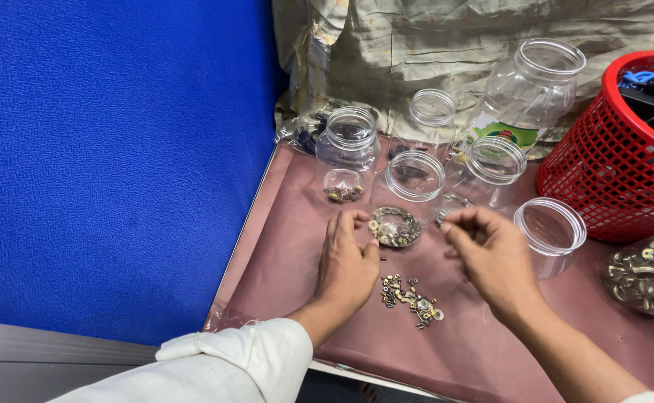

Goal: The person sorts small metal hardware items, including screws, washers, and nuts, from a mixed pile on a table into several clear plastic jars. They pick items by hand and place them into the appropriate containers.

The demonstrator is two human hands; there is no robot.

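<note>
Brass bits (410, 296) lay on the mat (282, 254) between both hands. Left hand (347, 265) rested loosely curled, empty; right hand (489, 250) pinched something tiny near the jar (409, 195). Best dropped over the mouth.

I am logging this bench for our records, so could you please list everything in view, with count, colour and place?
Clear plastic jars: six, lidless, standing in a cluster at the back of the mat; at least two hold small metal pieces.
Loose metal parts: one small pile, brass and silver, on the mat between the hands.
Mat: one, maroon, covering the work surface.
Basket: one, red mesh, far right, holding dark and blue items.
Bag of brass fittings: one, clear, right edge.
Crumpled sheet: one, beige, behind the jars.
Partition: one, blue, left.
Left hand: white sleeve, resting on the mat by the front jar.
Right hand: fingers pinched together, raised above the mat.
</note>
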